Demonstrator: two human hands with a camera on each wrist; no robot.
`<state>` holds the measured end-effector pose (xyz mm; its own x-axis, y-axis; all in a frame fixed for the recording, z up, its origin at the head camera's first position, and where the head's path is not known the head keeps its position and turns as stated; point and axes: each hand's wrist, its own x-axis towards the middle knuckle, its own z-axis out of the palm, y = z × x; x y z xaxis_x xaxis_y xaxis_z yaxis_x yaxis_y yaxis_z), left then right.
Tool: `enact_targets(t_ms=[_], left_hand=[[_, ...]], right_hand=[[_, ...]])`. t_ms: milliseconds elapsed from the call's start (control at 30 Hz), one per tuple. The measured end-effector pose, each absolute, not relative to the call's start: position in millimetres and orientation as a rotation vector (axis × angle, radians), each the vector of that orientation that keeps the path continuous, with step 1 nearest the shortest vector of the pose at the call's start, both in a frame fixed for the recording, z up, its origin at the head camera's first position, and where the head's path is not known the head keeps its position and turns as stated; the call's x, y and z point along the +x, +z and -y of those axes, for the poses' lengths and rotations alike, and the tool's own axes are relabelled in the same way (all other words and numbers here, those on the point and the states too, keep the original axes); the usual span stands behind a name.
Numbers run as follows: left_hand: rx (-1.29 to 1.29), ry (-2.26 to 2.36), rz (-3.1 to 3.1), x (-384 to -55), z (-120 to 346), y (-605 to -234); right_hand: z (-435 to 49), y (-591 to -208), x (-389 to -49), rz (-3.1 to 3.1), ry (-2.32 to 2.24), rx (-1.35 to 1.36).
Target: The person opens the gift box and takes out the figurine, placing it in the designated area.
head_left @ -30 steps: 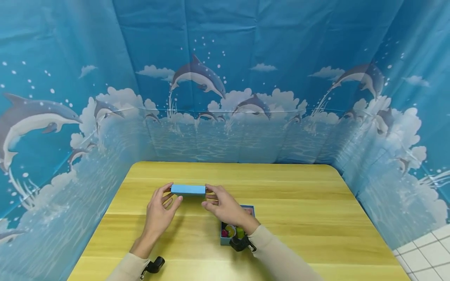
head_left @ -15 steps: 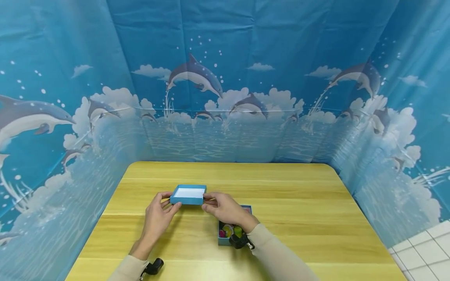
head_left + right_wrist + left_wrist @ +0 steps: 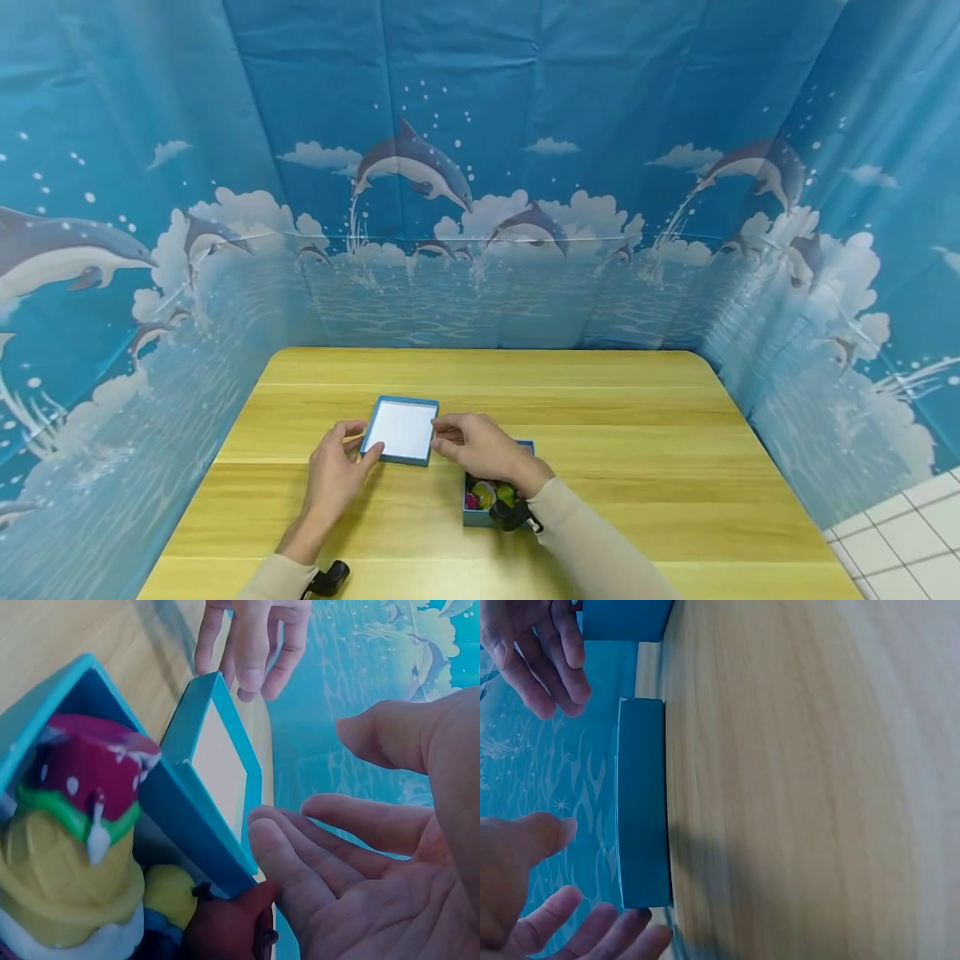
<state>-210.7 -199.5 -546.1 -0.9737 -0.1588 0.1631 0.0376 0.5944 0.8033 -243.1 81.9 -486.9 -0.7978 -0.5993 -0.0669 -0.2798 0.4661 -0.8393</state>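
A shallow blue box lid (image 3: 401, 429) with a white inside lies flat on the table, hollow side up. My left hand (image 3: 333, 471) is at its left edge, fingers loosely bent and thumb over the near left corner in the head view. The left wrist view shows those fingers spread beside the lid's end, not wrapped round it. At the lid's right edge is my right hand (image 3: 487, 450), its relaxed fingers (image 3: 274, 836) close to the rim with nothing gripped. Under the right forearm stands an uncovered blue box (image 3: 480, 518), partly hidden.
Inside the box are several colourful toy figures, among them a yellow cone-shaped toy (image 3: 71, 877) with a magenta top and a dark red figure (image 3: 229, 926). The yellow wood-look table (image 3: 637, 467) is enclosed by a dolphin-print curtain (image 3: 480, 292).
The lid has tipped from upright through a slant to lying flat, white inside up. Both hands have loosened from its sides and stay close to it. The box has not moved.
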Motion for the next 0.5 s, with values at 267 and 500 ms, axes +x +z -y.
enact_targets(t_ms=[267, 500], left_hand=[[0.038, -1.131, 2.618, -207.1, 191.3, -545.4], [-0.225, -1.169, 2.533, -206.7, 176.3, -539.4]], right_hand=[[-86.7, -487.9, -245.3, -2.400, -1.277, -0.776], [-94.8, -484.1, -248.3, -2.466, -1.257, -0.831]])
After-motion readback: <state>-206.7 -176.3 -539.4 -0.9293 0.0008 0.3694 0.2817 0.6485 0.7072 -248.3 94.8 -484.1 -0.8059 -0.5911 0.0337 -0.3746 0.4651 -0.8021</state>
